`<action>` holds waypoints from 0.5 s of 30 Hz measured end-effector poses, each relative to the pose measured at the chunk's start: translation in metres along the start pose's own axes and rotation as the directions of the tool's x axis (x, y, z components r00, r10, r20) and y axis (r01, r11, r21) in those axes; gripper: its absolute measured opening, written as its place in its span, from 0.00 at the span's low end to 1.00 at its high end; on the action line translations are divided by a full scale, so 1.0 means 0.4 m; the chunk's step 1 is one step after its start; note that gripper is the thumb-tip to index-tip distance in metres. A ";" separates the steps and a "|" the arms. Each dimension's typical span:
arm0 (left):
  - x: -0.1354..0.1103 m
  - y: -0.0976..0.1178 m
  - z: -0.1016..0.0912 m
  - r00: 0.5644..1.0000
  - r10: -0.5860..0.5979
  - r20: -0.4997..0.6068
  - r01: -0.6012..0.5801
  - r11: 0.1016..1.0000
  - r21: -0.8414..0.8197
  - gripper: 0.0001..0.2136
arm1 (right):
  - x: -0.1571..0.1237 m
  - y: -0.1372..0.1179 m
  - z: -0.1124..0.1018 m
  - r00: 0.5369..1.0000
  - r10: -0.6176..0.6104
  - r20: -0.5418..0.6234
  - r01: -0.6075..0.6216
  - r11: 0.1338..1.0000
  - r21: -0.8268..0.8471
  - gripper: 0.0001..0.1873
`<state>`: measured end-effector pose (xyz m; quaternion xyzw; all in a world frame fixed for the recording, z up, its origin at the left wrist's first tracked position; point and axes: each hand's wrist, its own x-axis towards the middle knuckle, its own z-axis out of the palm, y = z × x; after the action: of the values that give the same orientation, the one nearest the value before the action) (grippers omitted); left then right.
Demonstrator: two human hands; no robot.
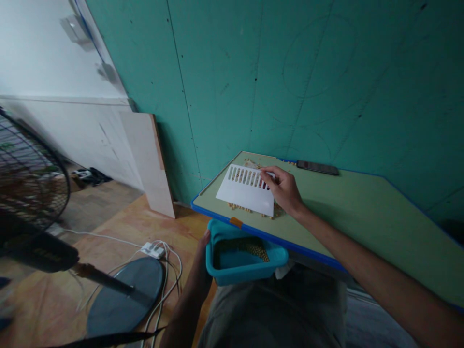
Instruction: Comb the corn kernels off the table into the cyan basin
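My left hand (pixel 201 263) grips the left end of a turquoise plastic tub (pixel 241 277), held against the table's front edge. Round tan beans (pixel 258 250) lie toward the tub's right side, beside a darker greenish area I cannot make out. Above the tabletop, my right hand (pixel 284 189) has its fingers closed at the right end of a white slotted sheet (pixel 242 195). A row of long slots runs along the sheet's far side. Loose beans (pixel 239 207) show under and around it; something small and red is partly visible near my fingertips.
The green table (pixel 362 212) has a blue rim and stands against a green wall (pixel 232 87). A phone (pixel 317 167) lies at its back edge. On the left are a floor fan (pixel 32 193), a power strip (pixel 152 249) with white cables, and a leaning board (pixel 150 164).
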<state>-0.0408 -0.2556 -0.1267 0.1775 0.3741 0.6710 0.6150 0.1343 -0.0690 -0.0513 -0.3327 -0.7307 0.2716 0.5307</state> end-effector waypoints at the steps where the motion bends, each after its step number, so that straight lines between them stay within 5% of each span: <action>1: 0.000 -0.001 -0.001 1.000 0.001 -0.013 -0.001 1.000 0.005 0.26 | 0.000 -0.001 0.000 1.000 0.000 0.001 0.000 1.000 0.003 0.16; 5: 0.003 -0.005 -0.008 0.999 -0.043 -0.033 0.043 0.999 0.012 0.24 | 0.000 -0.003 0.001 1.000 0.000 0.003 -0.001 1.000 0.012 0.16; 11: 0.002 -0.006 -0.008 0.981 0.107 -0.161 -0.099 0.994 0.056 0.11 | -0.003 0.001 0.002 1.000 0.010 0.012 -0.010 1.000 0.024 0.17; 15: 0.008 -0.011 -0.015 0.986 0.093 -0.141 -0.086 0.995 0.051 0.13 | -0.004 0.000 0.004 1.000 0.008 0.024 -0.009 0.999 0.034 0.16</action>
<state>-0.0425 -0.2545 -0.1343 0.1593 0.4238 0.7004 0.5518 0.1333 -0.0704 -0.0527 -0.3233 -0.7307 0.2901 0.5266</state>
